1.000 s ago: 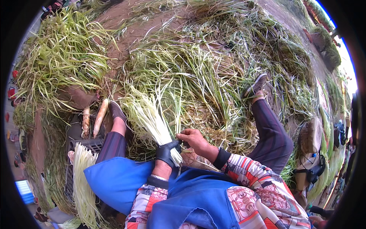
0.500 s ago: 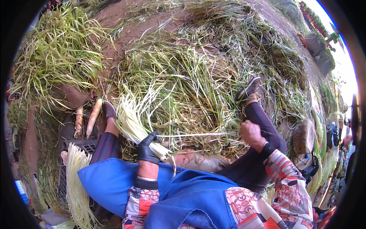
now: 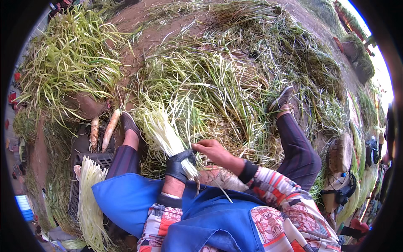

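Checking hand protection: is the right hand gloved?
No, the right hand is bare; the left hand wears a black glove.

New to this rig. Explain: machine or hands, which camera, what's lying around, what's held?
No machine here: these are a person's own hands. All the pictures come from one wide fisheye camera worn on the head, looking down, so straight edges bend near the rim; picture left is the person's left.

The left hand, in a dark glove, grips a bundle of pale stalks. The bare right hand is close beside it; whether it pinches a stalk is unclear. Below them is a blue apron.

Loose green and straw-coloured leaves cover much of the ground ahead. At left, a second bundle lies by a dark openwork crate, with two long, pale, root-like pieces just beyond.
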`<move>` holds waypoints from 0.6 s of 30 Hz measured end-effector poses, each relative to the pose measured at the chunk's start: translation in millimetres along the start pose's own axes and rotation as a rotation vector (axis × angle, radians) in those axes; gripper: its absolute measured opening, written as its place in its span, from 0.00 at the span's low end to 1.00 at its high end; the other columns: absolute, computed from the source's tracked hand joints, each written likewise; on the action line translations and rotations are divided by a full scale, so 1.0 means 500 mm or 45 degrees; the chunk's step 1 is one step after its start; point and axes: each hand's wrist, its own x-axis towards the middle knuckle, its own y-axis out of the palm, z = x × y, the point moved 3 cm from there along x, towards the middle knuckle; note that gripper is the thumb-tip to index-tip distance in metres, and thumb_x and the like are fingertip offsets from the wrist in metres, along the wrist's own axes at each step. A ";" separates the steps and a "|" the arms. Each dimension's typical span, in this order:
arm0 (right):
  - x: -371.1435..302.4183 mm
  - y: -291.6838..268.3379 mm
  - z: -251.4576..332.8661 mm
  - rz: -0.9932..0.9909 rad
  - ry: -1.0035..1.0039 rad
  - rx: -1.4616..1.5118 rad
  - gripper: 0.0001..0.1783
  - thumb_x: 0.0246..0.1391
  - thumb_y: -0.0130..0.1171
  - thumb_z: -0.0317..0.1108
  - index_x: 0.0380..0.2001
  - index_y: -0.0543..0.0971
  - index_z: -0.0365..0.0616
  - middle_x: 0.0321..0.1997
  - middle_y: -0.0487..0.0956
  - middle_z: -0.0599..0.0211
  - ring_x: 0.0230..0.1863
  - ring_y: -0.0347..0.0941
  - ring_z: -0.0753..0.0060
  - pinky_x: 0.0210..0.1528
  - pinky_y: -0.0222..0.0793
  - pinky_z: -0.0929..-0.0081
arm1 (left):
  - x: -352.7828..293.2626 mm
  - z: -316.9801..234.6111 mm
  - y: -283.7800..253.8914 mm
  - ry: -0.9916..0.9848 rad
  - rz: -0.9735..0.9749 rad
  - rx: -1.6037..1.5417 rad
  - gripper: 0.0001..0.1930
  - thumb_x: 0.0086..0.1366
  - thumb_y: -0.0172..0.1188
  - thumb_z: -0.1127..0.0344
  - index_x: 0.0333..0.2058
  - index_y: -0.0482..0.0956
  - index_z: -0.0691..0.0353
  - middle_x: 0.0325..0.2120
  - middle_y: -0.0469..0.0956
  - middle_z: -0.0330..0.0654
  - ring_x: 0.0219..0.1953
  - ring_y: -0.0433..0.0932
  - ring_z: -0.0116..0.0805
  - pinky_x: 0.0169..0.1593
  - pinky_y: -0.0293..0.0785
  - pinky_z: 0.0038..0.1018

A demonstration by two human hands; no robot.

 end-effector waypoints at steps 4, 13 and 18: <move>0.011 0.032 0.056 -0.386 -0.159 0.566 0.17 0.61 0.54 0.42 0.33 0.76 0.36 0.27 0.78 0.67 0.23 0.70 0.79 0.27 0.67 0.79 | 0.011 0.003 -0.021 0.020 -0.047 0.153 0.09 0.56 0.62 0.72 0.34 0.80 0.72 0.20 0.77 0.42 0.20 0.76 0.32 0.25 0.73 0.25; -0.113 -0.271 0.379 -0.685 -0.990 0.833 0.09 0.64 0.50 0.37 0.31 0.70 0.45 0.21 0.73 0.70 0.13 0.61 0.85 0.13 0.58 0.86 | 0.048 0.029 -0.091 0.122 -0.317 0.618 0.09 0.45 0.65 0.84 0.29 0.77 0.75 0.19 0.78 0.50 0.19 0.79 0.37 0.22 0.76 0.30; -0.097 -0.270 0.408 -0.542 -0.792 0.512 0.09 0.61 0.55 0.38 0.33 0.74 0.44 0.22 0.73 0.71 0.13 0.61 0.84 0.11 0.56 0.85 | 0.043 -0.001 -0.087 0.268 -0.365 1.279 0.07 0.47 0.65 0.82 0.27 0.79 0.73 0.22 0.81 0.48 0.23 0.80 0.36 0.26 0.79 0.30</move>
